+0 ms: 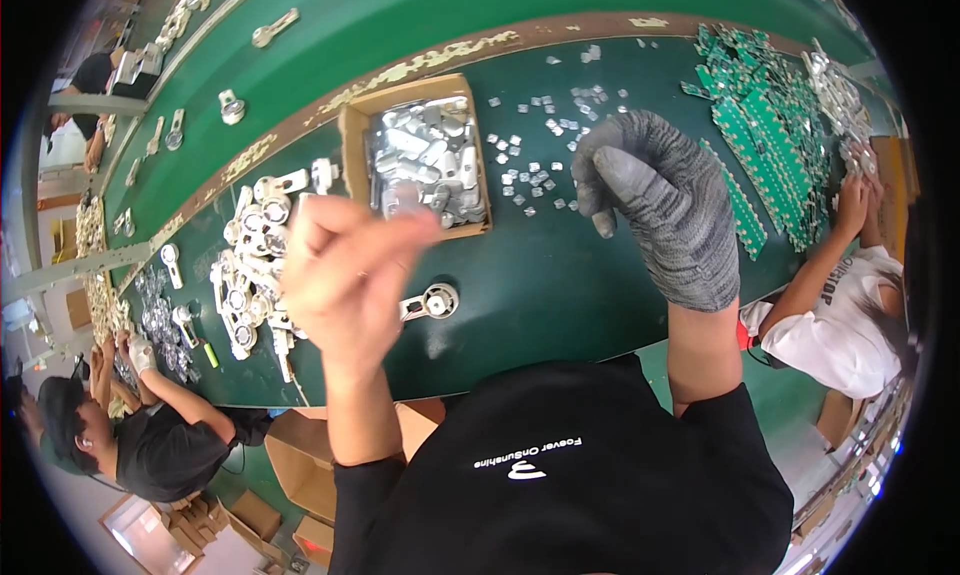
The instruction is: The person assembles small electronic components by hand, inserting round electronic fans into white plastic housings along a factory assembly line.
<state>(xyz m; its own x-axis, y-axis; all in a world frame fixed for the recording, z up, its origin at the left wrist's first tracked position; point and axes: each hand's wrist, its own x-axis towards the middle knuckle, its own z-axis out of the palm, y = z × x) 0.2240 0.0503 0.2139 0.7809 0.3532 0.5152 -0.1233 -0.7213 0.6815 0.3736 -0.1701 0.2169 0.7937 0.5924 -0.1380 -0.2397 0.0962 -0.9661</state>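
My left hand (345,275), bare and blurred by motion, is raised at the near left corner of a cardboard box (483,190) of shiny silver-grey plastic parts (425,150). Its fingers look pinched together; a smeared greyish shape shows by the fingertips, too blurred to name. My right hand (660,200) wears a grey knitted glove and hovers beside scattered small clear pieces (540,180). Its fingers curl in toward the thumb, and what they hold, if anything, is hidden. Below the box lies one white plastic housing (435,302) with a round head and short handle.
White plastic housings (250,260) are heaped left of my left hand. Green circuit boards (765,145) pile up at the right. A raised ledge (400,70) borders a green belt (350,35) with a few housings. Co-workers sit at left (165,445) and right (840,315).
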